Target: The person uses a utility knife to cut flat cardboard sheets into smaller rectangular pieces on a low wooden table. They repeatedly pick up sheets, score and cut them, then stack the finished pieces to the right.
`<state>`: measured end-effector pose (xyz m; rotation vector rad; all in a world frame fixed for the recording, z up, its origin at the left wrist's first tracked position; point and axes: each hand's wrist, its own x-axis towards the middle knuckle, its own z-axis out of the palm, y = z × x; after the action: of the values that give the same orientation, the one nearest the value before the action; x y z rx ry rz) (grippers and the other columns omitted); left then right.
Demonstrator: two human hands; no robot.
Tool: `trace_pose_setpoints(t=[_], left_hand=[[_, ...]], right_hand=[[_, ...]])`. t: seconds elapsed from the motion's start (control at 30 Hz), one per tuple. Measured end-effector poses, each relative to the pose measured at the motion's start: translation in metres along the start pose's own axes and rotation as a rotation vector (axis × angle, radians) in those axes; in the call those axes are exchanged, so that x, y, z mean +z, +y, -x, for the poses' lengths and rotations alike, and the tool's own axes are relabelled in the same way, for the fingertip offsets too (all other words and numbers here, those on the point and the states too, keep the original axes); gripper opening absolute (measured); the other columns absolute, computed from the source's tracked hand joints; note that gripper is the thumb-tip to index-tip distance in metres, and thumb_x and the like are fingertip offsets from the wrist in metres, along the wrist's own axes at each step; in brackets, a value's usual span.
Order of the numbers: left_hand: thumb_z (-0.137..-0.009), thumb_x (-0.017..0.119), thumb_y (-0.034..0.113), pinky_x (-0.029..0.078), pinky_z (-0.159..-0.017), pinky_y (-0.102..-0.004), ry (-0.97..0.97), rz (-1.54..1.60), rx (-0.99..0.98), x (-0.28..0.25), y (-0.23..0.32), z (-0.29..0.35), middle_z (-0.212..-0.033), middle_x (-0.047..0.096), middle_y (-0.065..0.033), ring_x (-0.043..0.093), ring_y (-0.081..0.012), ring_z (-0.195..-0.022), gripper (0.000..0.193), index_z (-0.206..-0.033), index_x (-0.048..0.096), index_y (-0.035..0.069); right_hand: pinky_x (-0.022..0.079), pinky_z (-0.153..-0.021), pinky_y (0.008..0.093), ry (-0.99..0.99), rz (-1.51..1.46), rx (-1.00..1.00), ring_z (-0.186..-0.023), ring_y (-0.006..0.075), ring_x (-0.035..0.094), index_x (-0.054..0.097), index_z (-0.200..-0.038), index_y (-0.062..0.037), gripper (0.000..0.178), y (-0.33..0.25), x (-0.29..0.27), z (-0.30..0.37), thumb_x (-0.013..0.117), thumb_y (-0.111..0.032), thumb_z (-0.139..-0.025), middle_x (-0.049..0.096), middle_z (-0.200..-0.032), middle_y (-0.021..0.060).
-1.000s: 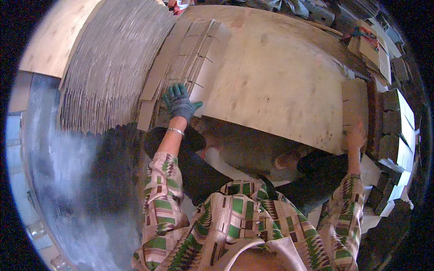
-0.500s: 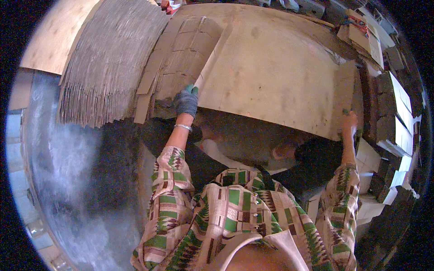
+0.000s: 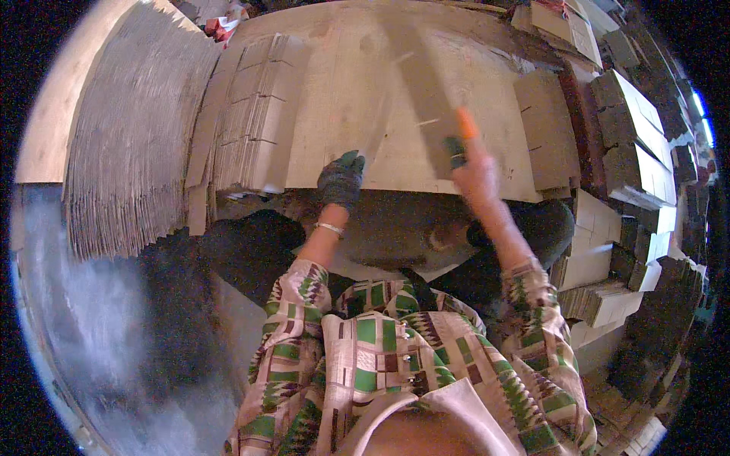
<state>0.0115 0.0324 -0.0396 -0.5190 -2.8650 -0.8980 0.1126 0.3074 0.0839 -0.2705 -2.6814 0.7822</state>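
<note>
My left hand [image 3: 341,182], in a dark glove with green fingertips, is closed at the near edge of a wooden board [image 3: 327,106]. A thin, faint edge runs up from its fingers, but what they hold I cannot make out. My right hand [image 3: 477,173], blurred by motion, is closed on the near end of a long brown cardboard strip [image 3: 426,95] slanting away over the board. Something orange covers one of its fingers. Left of my left hand lies a stack of slotted cardboard strips [image 3: 258,114]. Another slotted cardboard stack [image 3: 549,129] lies right of my right hand.
A large row of packed cardboard sheets [image 3: 137,129] stands at the far left. Bundled white-and-brown cardboard [image 3: 635,144] is piled along the right side. A red-and-white item [image 3: 222,29] lies at the back left. My knees are below the board's near edge.
My right hand has moved left from the right-hand stack, bringing a cardboard strip over the board. My left hand has come off the left stack and moved right. The view has shifted.
</note>
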Motion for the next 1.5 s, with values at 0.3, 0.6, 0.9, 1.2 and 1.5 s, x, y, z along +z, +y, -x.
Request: trace_pose_setpoints(t=[0.3,0.6,0.9,1.2,1.5], left_hand=[[-0.101,0.046,0.039,0.055,-0.083,-0.0487,-0.258,-0.079,0.019,-0.002,0.050,0.015,-0.107,0.072,-0.0150,0.068,-0.0381,-0.098,0.035,-0.115,0.071,0.019],[-0.084,0.062,0.067,0.033,-0.112,-0.0551,0.098,-0.247,0.005,-0.036,0.004,-0.008,-0.148,0.049,-0.0222,0.046,-0.0434,-0.135,0.086,-0.147,0.046,0.010],[-0.080,0.075,0.047,0.019,-0.121,-0.0540,0.094,-0.796,-0.291,-0.136,-0.115,-0.025,-0.156,0.041,-0.0115,0.030,-0.0353,-0.147,0.068,-0.138,0.057,0.015],[-0.095,0.059,0.036,0.052,-0.091,-0.0489,0.090,-0.182,-0.353,-0.107,-0.058,-0.026,-0.109,0.071,-0.0193,0.067,-0.0404,-0.103,0.033,-0.120,0.070,0.017],[-0.098,0.054,0.040,0.054,-0.079,-0.0500,-0.016,-0.007,-0.111,-0.022,-0.005,-0.011,-0.101,0.072,-0.0151,0.068,-0.0393,-0.091,0.029,-0.115,0.072,0.024]], right_hand=[[0.054,-0.063,0.0524,-0.334,0.166,-0.214,-0.070,0.0416,0.068,0.031,-0.157,-0.0245,0.090,-0.015,0.064,0.005,0.063,0.002,-0.078,0.070,-0.083,0.0195],[0.055,-0.073,0.0511,-0.565,0.222,0.021,-0.089,0.0423,0.068,0.027,-0.158,-0.0206,0.091,-0.042,0.039,-0.004,0.062,0.002,-0.077,0.070,-0.103,0.0215],[0.057,-0.075,0.0523,-0.486,0.254,-0.059,-0.096,0.0413,0.068,0.027,-0.156,-0.0188,0.091,-0.038,0.091,-0.049,0.071,-0.008,-0.078,0.069,-0.108,0.0209],[0.054,-0.065,0.0543,-0.272,-0.083,-0.201,-0.075,0.0440,0.068,0.029,-0.157,-0.0283,0.090,-0.054,0.072,-0.022,0.065,-0.003,-0.078,0.070,-0.082,0.0215],[0.056,-0.066,0.0521,-0.424,0.098,-0.207,-0.076,0.0416,0.069,0.035,-0.155,-0.0255,0.083,-0.041,0.079,0.000,0.062,-0.004,-0.079,0.071,-0.085,0.0185]])
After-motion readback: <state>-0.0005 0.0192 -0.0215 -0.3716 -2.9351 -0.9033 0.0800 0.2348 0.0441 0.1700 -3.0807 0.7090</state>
